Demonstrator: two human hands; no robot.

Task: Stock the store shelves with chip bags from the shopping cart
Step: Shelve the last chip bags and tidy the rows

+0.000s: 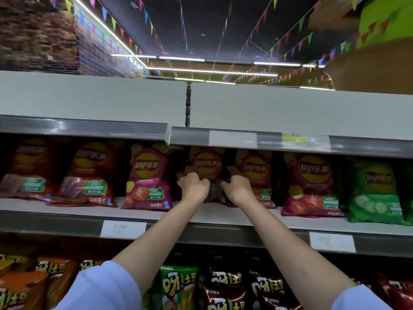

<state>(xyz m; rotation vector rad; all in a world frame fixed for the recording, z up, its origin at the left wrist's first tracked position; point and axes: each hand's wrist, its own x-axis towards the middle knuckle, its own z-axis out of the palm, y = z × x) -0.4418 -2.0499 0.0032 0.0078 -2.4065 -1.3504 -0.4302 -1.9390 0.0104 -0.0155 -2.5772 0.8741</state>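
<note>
Magenta Lay's chip bag (206,166), glossy foil with a yellow-and-red logo, stands upright at the centre of the middle shelf (214,214), a pale board with a grey metal front rail. Both of the person's arms reach up to it from six o'clock. The left hand (194,186) grips the bag's lower left edge with curled fingers; the right hand (237,189) has its fingers curled round the lower right edge, so the bag sits clamped between the two. Touching it at three o'clock is another magenta bag (257,173), partly behind the right hand, and a third (310,184) stands beyond that, with a bright green cucumber-print bag (375,193) further out at three o'clock. At nine o'clock from the held bag a magenta bag with a tomato picture (148,177) leans back, and two red-orange bags (89,175) lie past it. White paper price tags (123,229) are clipped to the rail. On the shelf below, at six o'clock, a green snack pack (178,285) stands between the forearms, beside dark maroon ones (225,287). The top shelf (290,108) is a plain grey panel.
</note>
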